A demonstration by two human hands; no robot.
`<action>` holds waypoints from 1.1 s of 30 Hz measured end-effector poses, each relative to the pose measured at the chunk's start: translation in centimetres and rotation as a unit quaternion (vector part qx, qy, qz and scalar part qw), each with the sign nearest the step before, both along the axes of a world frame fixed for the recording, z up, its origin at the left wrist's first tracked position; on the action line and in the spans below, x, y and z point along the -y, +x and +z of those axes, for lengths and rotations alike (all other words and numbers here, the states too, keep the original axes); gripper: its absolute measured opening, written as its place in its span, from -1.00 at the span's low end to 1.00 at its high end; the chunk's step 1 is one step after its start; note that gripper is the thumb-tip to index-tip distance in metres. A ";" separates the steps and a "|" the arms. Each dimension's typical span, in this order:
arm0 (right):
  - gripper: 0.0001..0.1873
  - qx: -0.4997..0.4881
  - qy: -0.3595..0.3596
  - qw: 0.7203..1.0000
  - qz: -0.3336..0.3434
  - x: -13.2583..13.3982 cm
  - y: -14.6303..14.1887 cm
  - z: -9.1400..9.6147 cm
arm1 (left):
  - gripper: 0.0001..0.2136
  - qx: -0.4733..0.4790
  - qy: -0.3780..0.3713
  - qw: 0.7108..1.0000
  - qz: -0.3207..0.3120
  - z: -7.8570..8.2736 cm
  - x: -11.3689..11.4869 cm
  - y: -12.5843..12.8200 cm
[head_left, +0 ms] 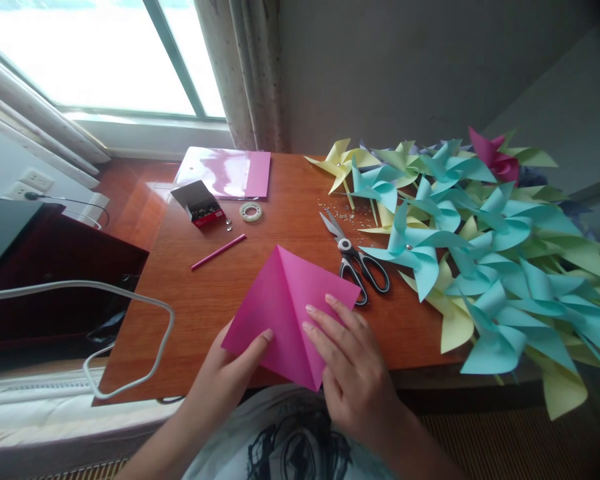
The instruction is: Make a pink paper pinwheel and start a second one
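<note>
A square of pink paper (275,307) with a crease running corner to corner is held over the table's front edge. My left hand (237,357) grips its left side, thumb on top and the other fingers hidden beneath. Across the right half lies my right hand (347,347), its fingers stretched over the paper and the thumb near the bottom corner. Just beyond the paper's right corner rest scissors (346,245) with black and grey handles, blades parted. A pink stick (219,252) lies to the upper left of the paper.
Many paper pinwheels (480,260), mostly turquoise and yellow, pile up on the right. Farther back are a small open box (200,203), a tape roll (251,212) and a clear packet of pink sheets (225,172). A white cable (167,333) loops over the table's left edge.
</note>
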State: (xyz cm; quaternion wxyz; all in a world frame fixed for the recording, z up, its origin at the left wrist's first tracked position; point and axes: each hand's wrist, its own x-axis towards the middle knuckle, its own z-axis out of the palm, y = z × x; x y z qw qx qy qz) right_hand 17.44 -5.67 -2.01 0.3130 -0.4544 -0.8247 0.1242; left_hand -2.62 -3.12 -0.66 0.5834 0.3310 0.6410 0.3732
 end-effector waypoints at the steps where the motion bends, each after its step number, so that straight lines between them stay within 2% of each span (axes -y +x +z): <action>1: -0.41 0.011 0.006 1.000 0.004 -0.3 0.3 -0.1 | -0.70 0.016 -0.014 1.000 0.006 -0.1 0.0 -0.1; 4: -0.44 0.036 0.019 0.998 0.037 -1.2 1.1 -0.3 | -0.69 0.065 -0.054 0.996 0.009 -0.4 -0.2 -0.5; 7: -0.53 0.022 0.043 0.997 0.051 -1.9 1.7 -0.4 | -0.65 0.050 -0.048 0.997 -0.016 -0.5 -0.7 -1.0; 10: -0.61 0.000 0.060 0.997 0.040 -2.3 2.0 -0.7 | -0.51 -0.035 0.055 0.996 -0.068 -0.2 -1.3 -1.4; 12: -0.61 -0.008 0.059 0.997 0.040 -2.6 2.1 -0.9 | -0.42 -0.122 0.155 0.975 -0.102 0.0 -1.6 -1.8; 14: -0.60 -0.017 0.059 0.997 0.043 -2.8 2.1 -1.2 | -0.40 -0.238 0.275 0.922 -0.134 0.3 -1.7 -2.4; 15: -0.62 -0.019 0.061 0.997 0.044 -2.9 2.2 -1.3 | -0.40 -0.310 0.339 0.875 -0.153 0.4 -1.7 -2.8; 17: -0.64 -0.013 0.063 0.997 0.046 -3.1 2.3 -1.5 | -0.40 -0.432 0.439 0.756 -0.220 0.6 -1.6 -3.6; 19: -0.66 -0.001 0.059 0.997 0.050 -3.2 2.5 -1.6 | -0.41 -0.507 0.484 0.649 -0.296 0.7 -1.5 -4.3; 20: -0.66 0.005 0.058 0.997 0.052 -3.2 2.6 -1.6 | -0.43 -0.526 0.493 0.611 -0.326 0.8 -1.5 -4.5; 22: -0.67 0.014 0.061 0.996 0.057 -3.3 2.7 -1.6 | -0.48 -0.544 0.500 0.569 -0.361 0.8 -1.3 -4.6; 24: -0.69 0.021 0.073 0.995 0.060 -3.4 2.7 -1.6 | -0.57 -0.542 0.504 0.562 -0.369 0.6 -1.2 -4.4; 29: -0.70 0.036 0.078 0.994 0.068 -3.4 2.6 -1.5 | -0.64 -0.498 0.499 0.607 -0.367 -0.4 -1.2 -3.1; 33: -0.70 0.051 0.071 0.994 0.068 -3.4 2.7 -1.6 | -0.70 -0.469 0.512 0.613 -0.376 -1.3 -1.6 -2.6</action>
